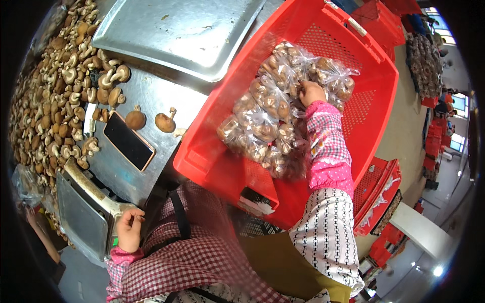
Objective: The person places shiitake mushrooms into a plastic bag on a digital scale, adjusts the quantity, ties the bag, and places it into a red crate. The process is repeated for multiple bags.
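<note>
My right hand reaches into a large red plastic crate, its fingertips down among clear plastic bags of shiitake mushrooms. It touches a bag there, but the fingertips are partly hidden, so a grip on it cannot be made out. Several tied bags are piled in the crate, and one knotted bag lies just right of the hand. Loosely curled and holding nothing, my left hand is beside a weighing scale at the table's near edge.
Loose shiitake mushrooms are heaped across the left of the metal table. A smartphone lies near two single mushrooms. A steel tray stands behind. More red crates sit right; another person's arm shows at lower left.
</note>
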`<state>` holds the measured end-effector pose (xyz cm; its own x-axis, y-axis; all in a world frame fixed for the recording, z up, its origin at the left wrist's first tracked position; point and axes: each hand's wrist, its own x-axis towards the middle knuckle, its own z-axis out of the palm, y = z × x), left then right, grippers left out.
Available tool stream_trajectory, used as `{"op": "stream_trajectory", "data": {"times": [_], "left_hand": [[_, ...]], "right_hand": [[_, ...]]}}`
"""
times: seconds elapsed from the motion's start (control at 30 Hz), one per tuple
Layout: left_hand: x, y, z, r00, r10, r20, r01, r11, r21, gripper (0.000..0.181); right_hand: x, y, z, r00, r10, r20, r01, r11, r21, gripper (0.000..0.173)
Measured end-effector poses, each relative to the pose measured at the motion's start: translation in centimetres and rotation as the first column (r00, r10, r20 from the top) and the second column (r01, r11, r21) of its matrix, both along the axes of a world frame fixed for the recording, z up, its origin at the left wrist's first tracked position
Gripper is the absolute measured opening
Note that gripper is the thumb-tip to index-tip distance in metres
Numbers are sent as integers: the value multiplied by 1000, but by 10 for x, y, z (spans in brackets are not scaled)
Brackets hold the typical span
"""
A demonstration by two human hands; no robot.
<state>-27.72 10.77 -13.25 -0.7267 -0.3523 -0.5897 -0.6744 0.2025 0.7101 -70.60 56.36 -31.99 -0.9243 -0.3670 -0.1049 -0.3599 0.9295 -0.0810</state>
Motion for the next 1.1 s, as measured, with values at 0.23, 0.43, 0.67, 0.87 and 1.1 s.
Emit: {"op": "stream_trajectory", "data": {"times": [0.23,0.43,0.67,0.87,1.1], "left_hand": [[-31,20,20,926,-357,-125,350,934,-74,14],[-11,17,5,991,-107,-84,110,993,35,13],[-3,11,15,995,-42,-93,46,998,40,13],[18,3,-10,999,20,34,-21,999,34,11],[40,43,-59,949,-166,268,70,940,333,13]], "right_hand": [[-25,-25,-23,864,-492,111,300,678,671,37],[-8,-41,-46,849,-528,6,353,575,738,31],[8,-38,16,931,-264,-251,290,954,72,33],[-87,18,44,827,-410,-384,437,899,-20,50],[-97,72,-42,890,-425,169,438,898,-51,81]]}}
